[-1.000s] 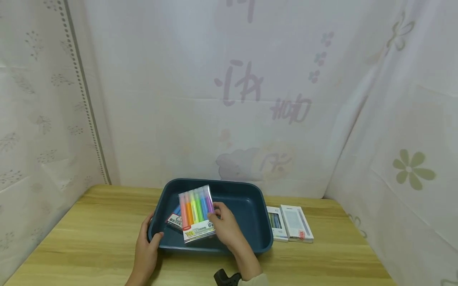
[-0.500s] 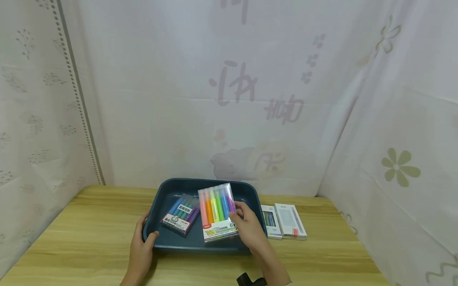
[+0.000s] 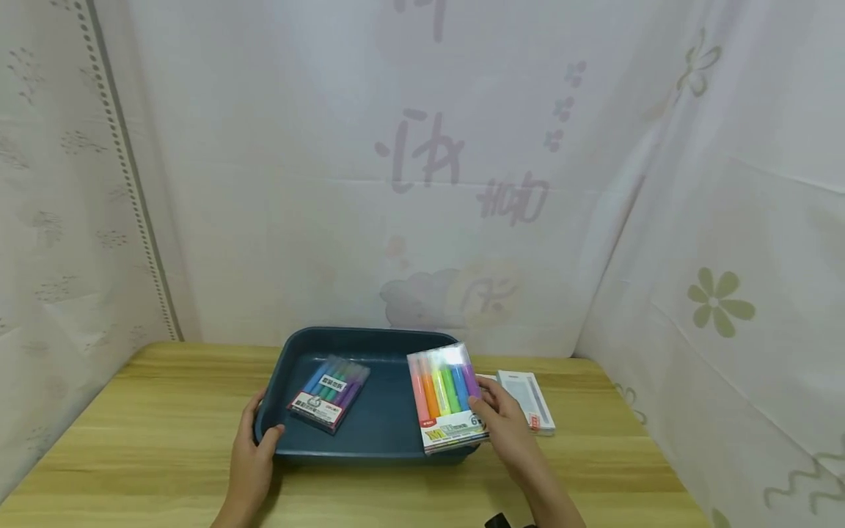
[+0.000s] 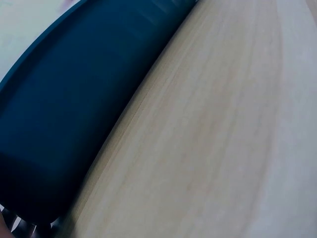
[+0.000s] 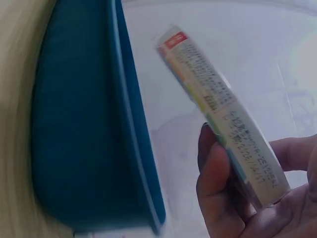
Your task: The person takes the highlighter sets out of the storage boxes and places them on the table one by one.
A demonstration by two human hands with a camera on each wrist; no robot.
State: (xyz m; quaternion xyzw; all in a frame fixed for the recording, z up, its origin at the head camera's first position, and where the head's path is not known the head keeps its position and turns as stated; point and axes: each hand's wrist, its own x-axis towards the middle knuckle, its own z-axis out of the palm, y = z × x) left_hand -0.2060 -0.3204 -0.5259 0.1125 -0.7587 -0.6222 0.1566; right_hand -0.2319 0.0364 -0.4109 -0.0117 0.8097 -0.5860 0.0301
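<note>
A clear pack of rainbow-coloured highlighters is pinched at its right edge by my right hand. The pack overlaps the right end of a dark blue plastic bin in the head view. From the right wrist, the pack's printed white bottom edge shows between my thumb and fingers, with the bin wall alongside. My left hand grips the bin's left end, thumb over the rim. Inside the bin, on the left, lies another pack of pens in blue, green and purple.
A flat white box lies on the wooden table right of the bin. Beside it, a second box is mostly hidden behind the highlighter pack and right hand. A patterned white curtain hangs behind and at both sides.
My right hand has carried the highlighter pack rightward from over the pen pack to the bin's right end, uncovering the pen pack. The left hand keeps its grip; the head view has shifted slightly.
</note>
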